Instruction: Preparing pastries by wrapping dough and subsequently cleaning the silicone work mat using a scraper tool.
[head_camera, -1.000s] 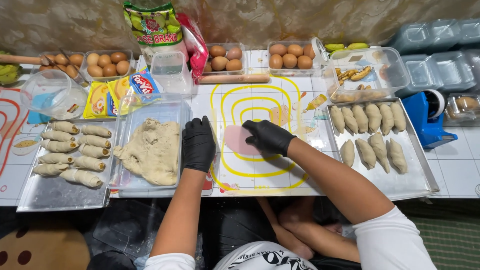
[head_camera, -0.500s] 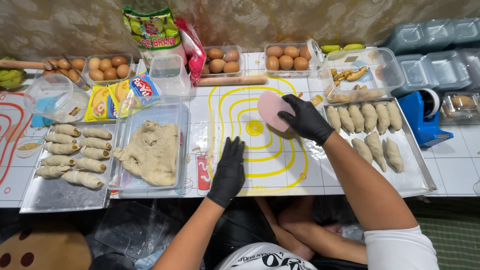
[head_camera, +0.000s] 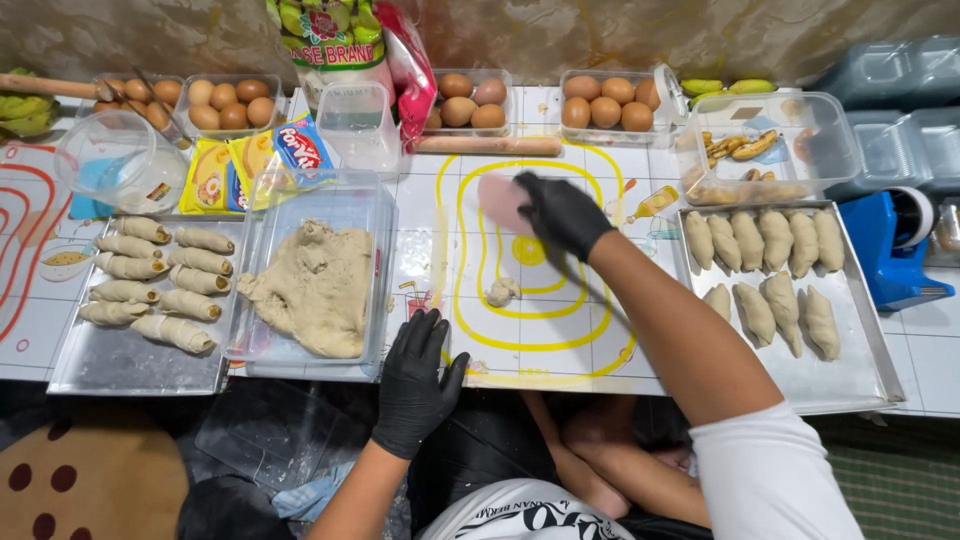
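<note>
- Right hand (head_camera: 560, 212), black-gloved, is out over the far middle of the desk (head_camera: 600, 350), palm down on a flat pink disc (head_camera: 500, 200). The fingers are spread over the disc's right part, pressing rather than gripping; the disc lies on the yellow-lined work mat (head_camera: 520, 330), just short of the wooden rolling pin (head_camera: 487, 145).
- Left hand (head_camera: 415, 380), also gloved, rests at the near edge of the desk, fingers apart and empty, tips touching the near right corner of the clear dough tub (head_camera: 315, 280). Judged a bracing posture while the other arm reaches.
- A small dough lump (head_camera: 502, 292) sits alone at mat centre, apart from both hands.
- The tub holds a large beige dough mass (head_camera: 318, 288), kept beside the mat, within short reach of the left hand.
- Left metal tray (head_camera: 130, 360): rolled, wrapped pieces in two columns. Right metal tray (head_camera: 850, 370): shaped dough pieces (head_camera: 760, 240) in rows. The two kinds are kept on opposite sides of the mat.
- Far edge: egg cartons (head_camera: 605, 100), clear container of banana pieces (head_camera: 770, 150).
</note>
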